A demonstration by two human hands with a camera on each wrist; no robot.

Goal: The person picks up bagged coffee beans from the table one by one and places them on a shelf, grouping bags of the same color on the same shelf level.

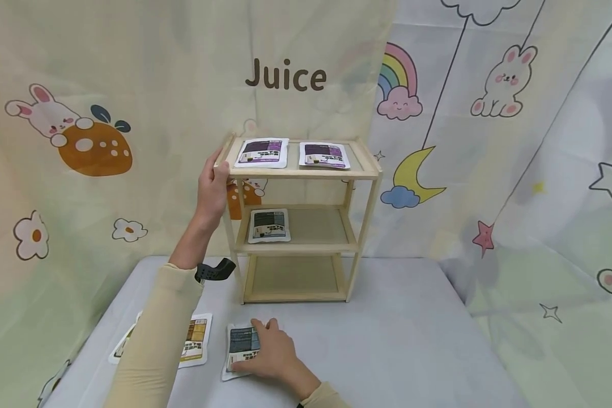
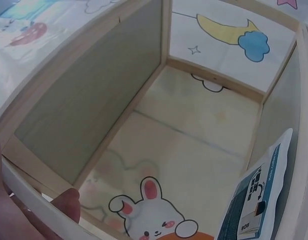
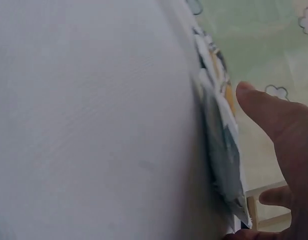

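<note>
My left hand (image 1: pixel 212 192) grips the top left corner of a small three-tier wooden shelf (image 1: pixel 297 248). In the left wrist view a fingertip curls round the shelf frame (image 2: pixel 23 150). Over a flat white pouch with a dark teal label (image 1: pixel 242 341), lying on the table before the shelf, is my right hand (image 1: pixel 279 354), fingers spread. The right wrist view shows the thumb raised off this pouch (image 3: pixel 224 150), with another fingertip at its far edge. A similar teal-labelled pouch (image 1: pixel 269 225) lies on the middle tier, at the left.
Two purple-labelled pouches, a left one (image 1: pixel 262 153) and a right one (image 1: pixel 324 155), lie on the top tier. Yellow-labelled pouches, one of them at the right (image 1: pixel 196 340), lie left on the white table (image 1: pixel 403 340), partly behind my left forearm. Printed curtain (image 1: pixel 306 34) hangs behind.
</note>
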